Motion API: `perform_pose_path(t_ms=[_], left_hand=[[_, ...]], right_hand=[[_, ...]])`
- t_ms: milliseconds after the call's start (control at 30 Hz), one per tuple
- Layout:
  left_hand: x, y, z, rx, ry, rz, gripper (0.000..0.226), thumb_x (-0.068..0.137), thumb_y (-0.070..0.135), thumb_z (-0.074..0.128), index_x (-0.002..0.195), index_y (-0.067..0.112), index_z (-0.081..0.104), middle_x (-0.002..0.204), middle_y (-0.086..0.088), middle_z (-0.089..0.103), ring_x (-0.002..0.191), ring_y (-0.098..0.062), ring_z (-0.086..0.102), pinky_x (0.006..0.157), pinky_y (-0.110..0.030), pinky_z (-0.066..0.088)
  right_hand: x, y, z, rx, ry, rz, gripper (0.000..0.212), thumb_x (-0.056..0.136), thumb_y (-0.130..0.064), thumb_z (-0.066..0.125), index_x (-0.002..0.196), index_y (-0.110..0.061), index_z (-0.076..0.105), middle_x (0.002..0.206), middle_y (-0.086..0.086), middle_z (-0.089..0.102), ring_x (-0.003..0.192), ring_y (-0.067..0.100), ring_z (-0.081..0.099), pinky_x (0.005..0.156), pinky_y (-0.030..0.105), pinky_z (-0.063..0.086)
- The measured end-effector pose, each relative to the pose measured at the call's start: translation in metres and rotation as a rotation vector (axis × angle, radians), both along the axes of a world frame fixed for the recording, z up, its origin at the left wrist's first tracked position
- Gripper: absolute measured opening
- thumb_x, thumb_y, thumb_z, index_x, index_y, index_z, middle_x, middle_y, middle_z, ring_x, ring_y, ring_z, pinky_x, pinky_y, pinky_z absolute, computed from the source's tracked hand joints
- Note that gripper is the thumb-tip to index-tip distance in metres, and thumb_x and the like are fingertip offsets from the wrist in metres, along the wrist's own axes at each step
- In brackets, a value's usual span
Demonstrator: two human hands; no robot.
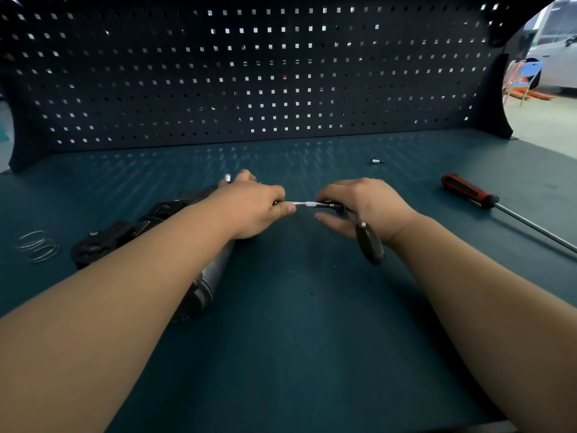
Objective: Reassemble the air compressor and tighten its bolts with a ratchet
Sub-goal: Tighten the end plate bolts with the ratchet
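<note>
Air compressor (206, 273) lying on green bench top (296, 339) under left forearm, silver cylinder end nearest, black housing toward the left; ratchet (370, 245) to its right, black handle hanging below right wrist; right hand (365, 206) pinches ratchet at its head, lower fingers loosely extended; extension bar (312, 204) runs level from that head to left hand (253, 210), fingers curled round bar's other end, above the compressor; wire springs (39, 246) far left; red-and-black screwdriver (468, 190) to the right, well apart; small socket (377, 161) further back; pegboard (249, 73) behind.
</note>
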State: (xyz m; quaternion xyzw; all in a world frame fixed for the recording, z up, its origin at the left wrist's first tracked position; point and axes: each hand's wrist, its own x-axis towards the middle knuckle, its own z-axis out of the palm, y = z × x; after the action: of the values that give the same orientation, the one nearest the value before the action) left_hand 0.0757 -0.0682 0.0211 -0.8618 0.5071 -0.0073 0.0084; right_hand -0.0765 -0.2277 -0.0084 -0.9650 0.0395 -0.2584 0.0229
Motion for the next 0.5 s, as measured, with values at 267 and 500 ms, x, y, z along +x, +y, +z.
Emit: perform_pose_path(t_ms=[267, 500], left_hand=[[-0.001, 0.002, 0.0, 0.005, -0.039, 0.001, 0.038, 0.093, 0.063, 0.029, 0.1, 0.032, 0.05, 0.12, -0.002, 0.055, 0.138, -0.023, 0.02, 0.107, -0.05, 0.027], [-0.001, 0.0, 0.0, 0.07, -0.06, 0.005, 0.044, 0.094, 0.063, 0.027, 0.107, 0.029, 0.052, 0.128, -0.003, 0.051, 0.138, -0.023, 0.018, 0.107, -0.052, 0.025]], right_hand=[[0.012, 0.012, 0.001, 1.24, 0.173, -0.122, 0.048, 0.093, -0.054, 0.047, 0.07, -0.019, 0.07, 0.045, -0.003, 0.041, 0.034, 0.014, 0.032, 0.045, 0.024, 0.041], [0.015, 0.016, 0.003, 1.553, 0.29, -0.203, 0.063, 0.095, -0.062, 0.033, 0.087, -0.009, 0.067, 0.042, -0.003, 0.035, 0.031, 0.011, 0.021, 0.041, 0.02, 0.036]])
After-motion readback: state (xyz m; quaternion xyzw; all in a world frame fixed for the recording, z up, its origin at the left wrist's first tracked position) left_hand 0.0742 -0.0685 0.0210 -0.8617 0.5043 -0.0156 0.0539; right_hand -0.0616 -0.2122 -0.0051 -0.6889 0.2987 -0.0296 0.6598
